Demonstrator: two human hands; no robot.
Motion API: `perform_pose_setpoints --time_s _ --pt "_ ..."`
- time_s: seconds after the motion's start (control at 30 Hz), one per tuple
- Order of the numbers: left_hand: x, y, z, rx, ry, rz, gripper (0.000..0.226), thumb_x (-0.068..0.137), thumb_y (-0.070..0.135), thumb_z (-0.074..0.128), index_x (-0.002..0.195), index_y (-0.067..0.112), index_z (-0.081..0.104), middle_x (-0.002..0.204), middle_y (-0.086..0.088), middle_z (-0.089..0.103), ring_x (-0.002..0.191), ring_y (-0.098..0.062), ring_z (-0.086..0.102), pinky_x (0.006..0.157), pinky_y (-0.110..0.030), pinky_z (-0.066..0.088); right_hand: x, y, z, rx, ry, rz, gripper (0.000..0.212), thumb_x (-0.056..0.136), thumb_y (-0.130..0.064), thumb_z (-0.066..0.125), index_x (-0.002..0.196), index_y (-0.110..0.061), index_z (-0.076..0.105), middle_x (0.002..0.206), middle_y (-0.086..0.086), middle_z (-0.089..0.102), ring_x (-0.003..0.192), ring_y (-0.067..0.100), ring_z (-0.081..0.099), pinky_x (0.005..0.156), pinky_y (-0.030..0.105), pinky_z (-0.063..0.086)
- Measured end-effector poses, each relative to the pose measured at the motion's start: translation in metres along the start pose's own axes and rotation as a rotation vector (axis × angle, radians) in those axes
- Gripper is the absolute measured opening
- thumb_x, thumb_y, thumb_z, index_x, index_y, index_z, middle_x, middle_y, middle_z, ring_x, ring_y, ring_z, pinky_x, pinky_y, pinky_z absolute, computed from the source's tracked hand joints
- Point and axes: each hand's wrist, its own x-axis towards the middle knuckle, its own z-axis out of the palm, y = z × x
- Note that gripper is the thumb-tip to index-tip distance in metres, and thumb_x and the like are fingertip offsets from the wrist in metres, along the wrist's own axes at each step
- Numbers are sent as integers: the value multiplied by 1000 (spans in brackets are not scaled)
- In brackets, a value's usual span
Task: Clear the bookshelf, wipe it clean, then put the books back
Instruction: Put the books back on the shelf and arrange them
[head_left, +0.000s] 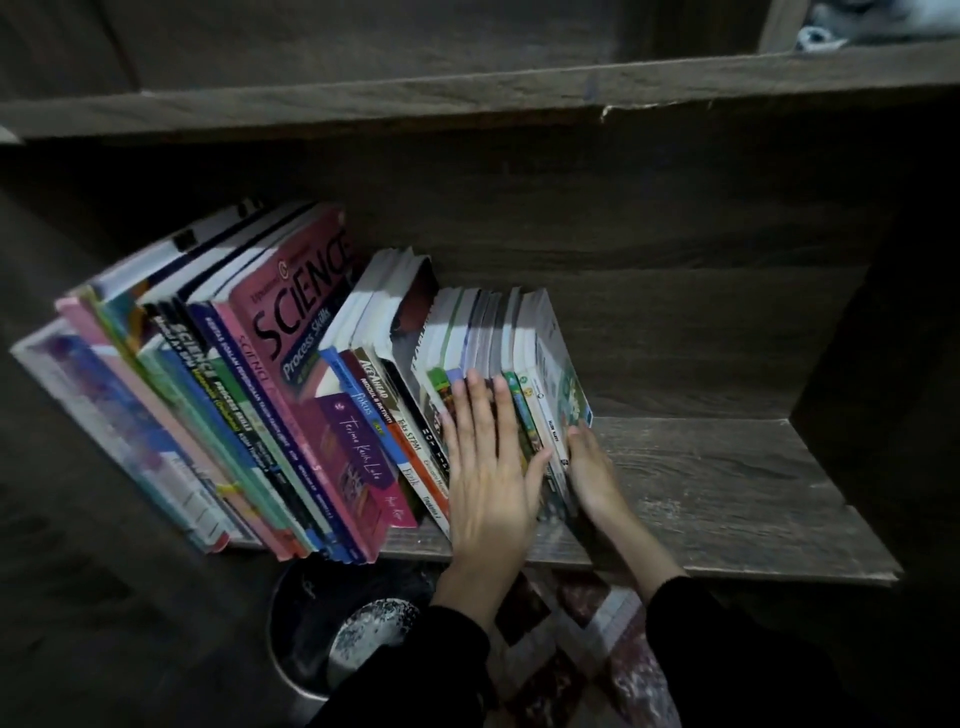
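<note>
Left hand (491, 467) lies flat, fingers straight, over small books (545, 332); right hand (592, 467), fingers straight, braces their outer cover; dim wooden shelf (727, 493) beneath

Down on the floor stands a round dark metal bucket (298, 613) with a speckled white-and-grey lump (371, 631) inside, just beside the edge of a patterned rug (582, 629) in dark red and pale squares, and high at the right sits a pale blurred bundle (872, 23).
</note>
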Motion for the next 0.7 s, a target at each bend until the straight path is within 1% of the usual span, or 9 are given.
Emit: perform_pose_setpoints --time_s 0.1,0.13,0.2,0.27,0.37,0.47,0.53,0.6,0.7 --pt "-5 -1 -20 -201 -44 50 71 98 16 53 153 8 9 161 -7 -12 148 -25 -6 116 -52 21 -7 -9 -4 -4 103 13 38 102 -24 39 136 -13 50 138 16 52 127 31 46 104 36 35" --pt "-7 -1 -29 -279 -40 58 64 98 9 50 153 11 17 161 -7 -5 149 -23 1 114 -47 30 -12 -12 -4 3 150 7 33 99 -23 44 128 -15 58 129 16 58 120 31 52 100 37 40" --pt "-11 -5 -50 -408 -4 22 51 96 5 39 146 15 38 158 -9 19 143 -17 26 108 -20 36 -26 -22 -1 52 237 -13 23 96 -20 49 111 -23 65 112 11 67 107 31 60 93 40 48" --pt "-16 -10 -71 -460 59 -27 43 91 7 35 128 9 57 137 -8 44 115 -6 50 89 -6 39 -43 -39 4 98 322 -71 21 95 -16 49 107 -25 65 106 6 67 101 27 61 88 39 50" --pt "-20 -24 -97 -406 193 -116 32 90 10 37 107 6 63 112 1 49 86 1 47 72 -10 36 -69 -72 15 124 436 -304 26 93 -9 50 113 -21 62 109 -2 59 104 18 54 92 37 45" --pt "-18 -42 -119 -297 273 -241 31 89 9 38 110 8 60 116 1 49 87 7 40 72 -19 37 -94 -105 30 21 456 -666 39 89 -6 49 126 -19 55 122 -1 52 116 11 40 98 29 34" --pt "-12 -50 -129 -190 170 -259 45 86 0 44 129 9 52 136 -4 46 84 -4 49 68 -27 44 -103 -125 37 -144 304 -913 57 81 -8 50 137 -19 45 138 6 44 129 16 33 108 32 27" --pt "-6 -54 -134 -61 -49 -255 71 87 -1 48 151 16 24 159 3 15 66 -20 56 57 -37 51 -105 -137 40 -370 84 -1033 75 78 -13 52 147 -31 28 155 7 23 144 23 14 116 39 13" --pt "9 -57 -130 53 -251 -315 88 91 3 47 151 20 -15 157 7 -26 53 -24 52 50 -36 46 -99 -139 39 -631 -140 -1020 84 77 -18 51 150 -40 13 161 -3 7 148 18 0 120 46 5"
